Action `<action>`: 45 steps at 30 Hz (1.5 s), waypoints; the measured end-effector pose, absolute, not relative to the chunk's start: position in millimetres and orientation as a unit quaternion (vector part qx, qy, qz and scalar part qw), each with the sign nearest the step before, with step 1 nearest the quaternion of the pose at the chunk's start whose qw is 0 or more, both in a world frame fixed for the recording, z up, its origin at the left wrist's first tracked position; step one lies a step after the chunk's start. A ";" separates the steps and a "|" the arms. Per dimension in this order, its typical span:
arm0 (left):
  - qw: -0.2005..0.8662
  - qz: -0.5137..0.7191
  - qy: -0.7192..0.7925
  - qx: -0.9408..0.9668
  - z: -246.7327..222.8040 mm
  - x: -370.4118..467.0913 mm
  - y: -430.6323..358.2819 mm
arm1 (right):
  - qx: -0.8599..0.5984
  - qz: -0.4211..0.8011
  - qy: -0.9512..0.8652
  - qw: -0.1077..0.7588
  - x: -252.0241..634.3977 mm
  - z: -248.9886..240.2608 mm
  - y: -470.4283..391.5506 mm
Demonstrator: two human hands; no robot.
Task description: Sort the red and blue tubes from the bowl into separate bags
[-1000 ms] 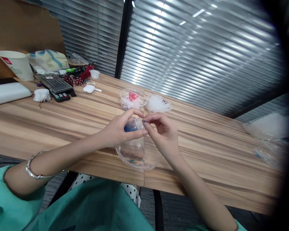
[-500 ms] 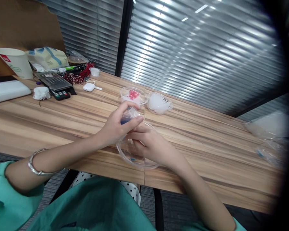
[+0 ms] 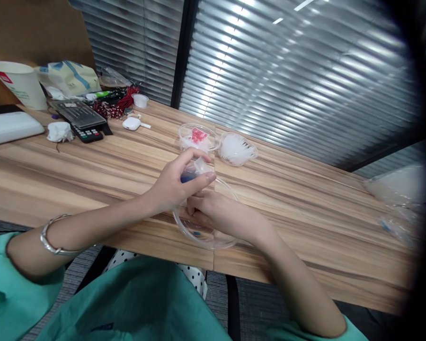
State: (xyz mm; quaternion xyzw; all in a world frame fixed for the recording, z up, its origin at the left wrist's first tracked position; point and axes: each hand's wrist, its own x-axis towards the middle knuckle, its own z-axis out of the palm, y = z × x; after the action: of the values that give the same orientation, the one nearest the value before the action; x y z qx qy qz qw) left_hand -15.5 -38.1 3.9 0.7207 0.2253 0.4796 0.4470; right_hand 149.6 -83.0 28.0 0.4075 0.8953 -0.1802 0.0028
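Note:
My left hand [image 3: 173,179] curves its thumb and fingers around a small clear plastic container with something dark blue [image 3: 188,176] in it and a whitish translucent piece [image 3: 200,166] at its top. Just below, my right hand [image 3: 227,213] has its fingers bent together and pointing down; what they grip, if anything, is hidden. Under both hands lies a round clear plastic dish or lid [image 3: 188,235], with a small blue piece [image 3: 197,233] inside. Beyond my left hand stands a clear tub [image 3: 184,135] holding a red-and-white packet [image 3: 199,135].
Right of the tub lies a clear container with many white translucent pieces [image 3: 237,149]. Toward the left are an earbud case [image 3: 131,123], crumpled tissue [image 3: 59,131], a screwdriver set [image 3: 80,113], red wires [image 3: 126,99] and a paper cup [image 3: 23,85]. Plastic bags [image 3: 397,189] lie far right.
My right hand's fingers have drawn closer together and bent further downward. My left hand keeps its hold on the small container. The whole view has shifted slightly.

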 end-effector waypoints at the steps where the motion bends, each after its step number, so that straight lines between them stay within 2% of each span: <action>1: 0.447 0.477 0.226 0.722 4.1 -15.9 -37.9 | 0.409 -0.193 0.892 -0.007 149.5 29.8 -83.7; 4: 0.436 0.473 0.230 0.731 6.1 -16.7 -38.0 | 0.400 -0.253 0.881 -0.028 150.1 36.5 -85.6; 15: 0.339 0.419 0.239 0.807 15.0 -13.3 -41.6 | 0.332 -0.396 0.854 0.056 168.4 39.1 -76.6; 23: 0.331 0.404 0.227 0.822 12.4 -12.8 -40.5 | 0.366 -0.315 0.873 0.063 159.0 39.3 -90.2; 29: 0.333 0.404 0.225 0.822 12.3 -14.0 -41.3 | 0.374 -0.266 0.888 -0.018 163.0 30.9 -94.0; 37: 0.349 0.397 0.231 0.817 11.8 -15.3 -41.0 | 0.386 -0.242 0.889 0.037 159.2 32.4 -92.9; 40: 0.363 0.396 0.229 0.812 9.3 -15.6 -40.2 | 0.420 -0.268 0.864 -0.064 157.0 33.3 -92.6; 45: 0.386 0.472 0.221 0.762 7.3 -17.6 -40.4 | 0.459 -0.436 0.690 -0.350 161.7 30.9 -81.7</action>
State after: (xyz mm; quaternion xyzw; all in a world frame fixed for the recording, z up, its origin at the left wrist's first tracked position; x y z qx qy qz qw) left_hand -17.6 -40.4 7.3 0.7615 0.2206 0.4717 0.3859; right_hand 161.7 -81.7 30.9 0.4594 0.6903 -0.4359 -0.3499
